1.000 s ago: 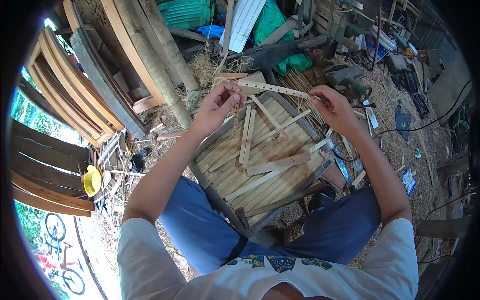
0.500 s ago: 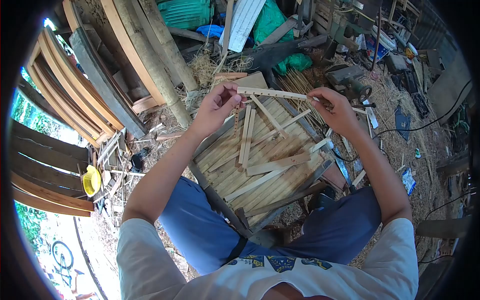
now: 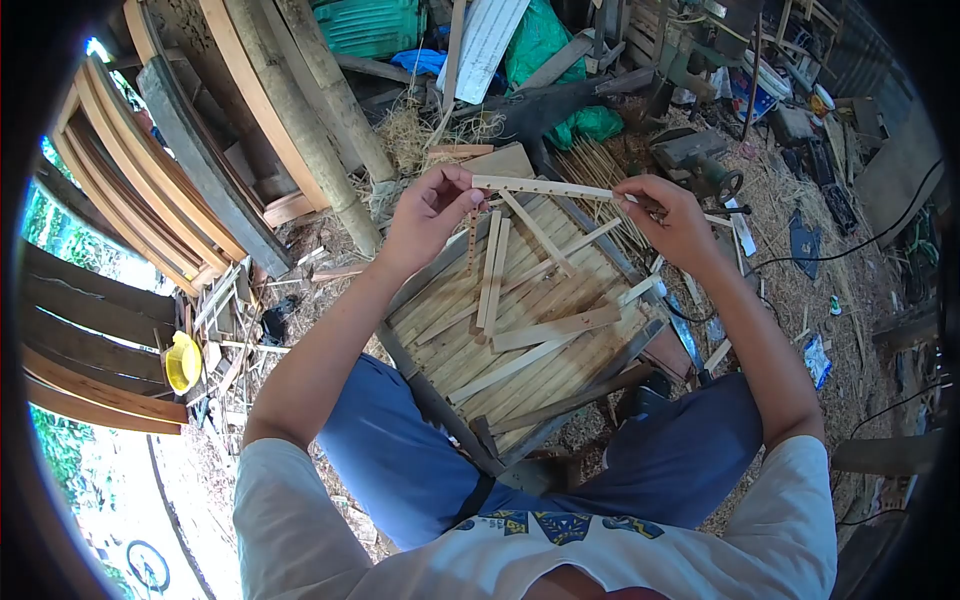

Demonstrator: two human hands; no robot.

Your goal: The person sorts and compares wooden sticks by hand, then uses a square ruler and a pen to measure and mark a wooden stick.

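Observation:
A thin wooden strip with a row of small holes (image 3: 543, 187) is held up between my two hands, above the far side of a low slatted wooden table (image 3: 430, 310). My left hand (image 3: 437, 212) pinches its left end between thumb and fingers. At the other end, my right hand (image 3: 665, 213) grips it with curled fingers. Another strip with holes (image 3: 472, 240) points down below my left hand; whether it is held or lies on the table I cannot tell. Several loose strips lie on the tabletop, among them a pale pair (image 3: 493, 272) and a wider flat piece (image 3: 556, 328).
Curved timber pieces (image 3: 150, 180) lean at the left, near a yellow plastic bowl (image 3: 183, 362). A bench vise (image 3: 705, 165) stands at the back right. Wood shavings cover the ground, and a black cable (image 3: 850, 250) runs along the right.
My hands and the strip have barely moved, with only a very slight shift to the left. The bicycle wheel outside at the lower left appears lower in the picture.

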